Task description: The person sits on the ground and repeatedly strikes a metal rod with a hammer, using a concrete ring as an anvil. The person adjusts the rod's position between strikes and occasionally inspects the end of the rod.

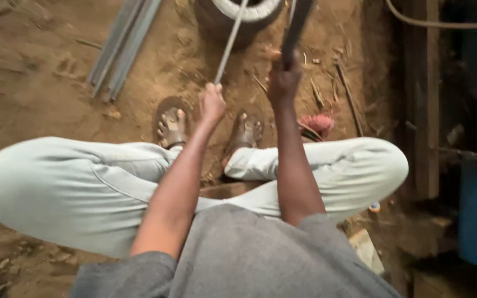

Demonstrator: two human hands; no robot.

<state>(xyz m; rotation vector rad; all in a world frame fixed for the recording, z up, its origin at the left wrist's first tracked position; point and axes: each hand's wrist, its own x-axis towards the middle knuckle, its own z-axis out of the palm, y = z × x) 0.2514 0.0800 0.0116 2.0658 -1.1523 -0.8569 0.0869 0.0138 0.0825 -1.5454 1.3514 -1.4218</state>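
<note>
The left hand [212,103] grips a thin metal rod [231,41] slanting up-right toward the tyre [244,14]; the right hand [284,80] clutches a dark, near-upright tool handle [296,25].

You wear a loose grey shirt [249,259] with short sleeves, the left sleeve [122,276] ending just above your elbow and the right one [318,223] likewise, so both forearms are bare. Your trousers [73,187] are a pale, washed-out grey-green, baggy, with soft folds and a visible seam curving over the left thigh. On your feet are brown open sandals [171,124], toes showing, dusty like the ground. Your left hand [212,104] and right hand [284,80] carry no gloves, rings or watch.
</note>
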